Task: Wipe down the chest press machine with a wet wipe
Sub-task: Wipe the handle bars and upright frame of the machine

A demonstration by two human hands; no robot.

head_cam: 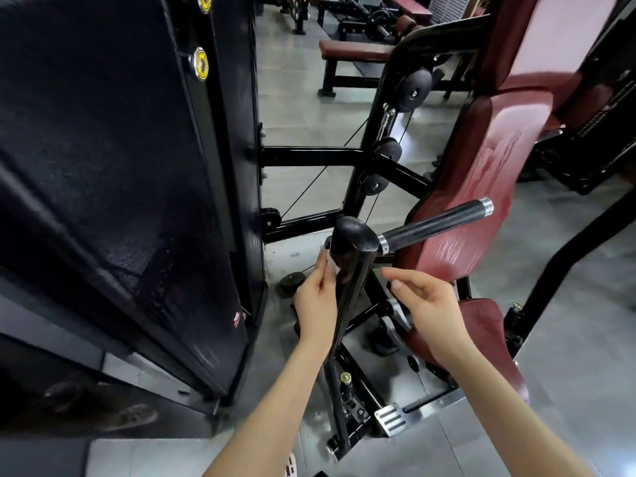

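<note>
Left hand (316,299) pinches the wet wipe (331,265) against the black press arm (354,287) just below its rounded cap. The right hand (428,302) hovers just beside the arm on the other side, fingers loosely curled, holding nothing. Beyond the 2 hands, the black handle (433,225) juts toward the streaked maroon seat pad (481,180), and the dark weight-stack shroud (120,166) stands left.

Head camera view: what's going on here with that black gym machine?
A person is cleaning a chest press machine. Their left hand holds a wet wipe against the upper part of the black press arm, just below its rounded top. The right hand hovers on the arm's other side, holding nothing. The maroon pad beside it shows wet streaks, so it looks already wiped.
</note>
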